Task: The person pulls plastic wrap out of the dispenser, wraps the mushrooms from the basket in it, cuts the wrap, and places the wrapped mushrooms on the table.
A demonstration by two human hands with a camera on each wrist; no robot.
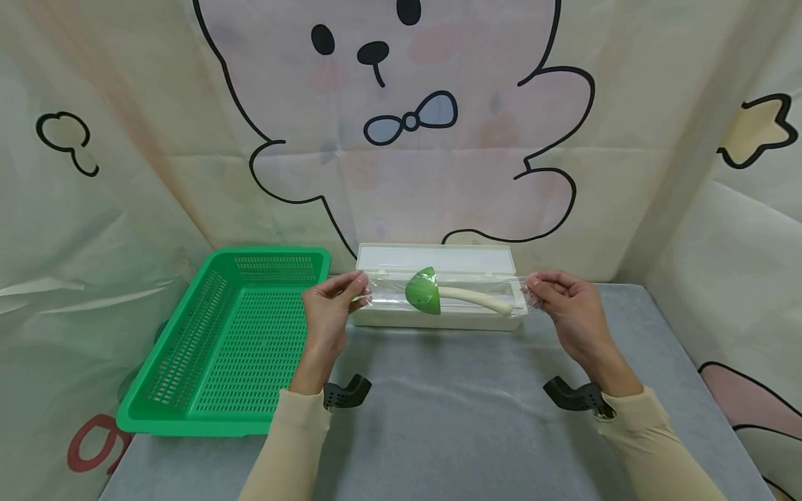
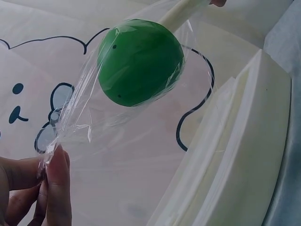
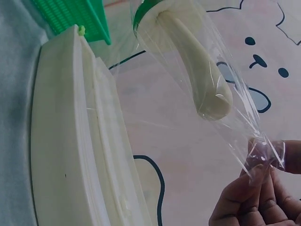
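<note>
A toy mushroom with a green cap point(image 1: 423, 291) and a long cream stem point(image 3: 197, 70) lies wrapped in clear plastic film point(image 2: 87, 120). It is held up in front of an open white box point(image 1: 438, 320). My left hand point(image 1: 332, 303) pinches the gathered film end on the cap side between thumb and fingers. The other gathered end, beyond the stem, is pinched by my right hand point(image 1: 569, 306). The film stretches between both hands, and neither hand touches the mushroom itself. Part of the box's inside is hidden behind the wrapped mushroom.
A green perforated plastic basket point(image 1: 250, 348) stands on the left of the grey table point(image 1: 464, 417), close to my left hand. The box's white lid point(image 1: 432, 257) is raised at the back. A printed cloth point(image 1: 401, 188) hangs behind the table and along its sides.
</note>
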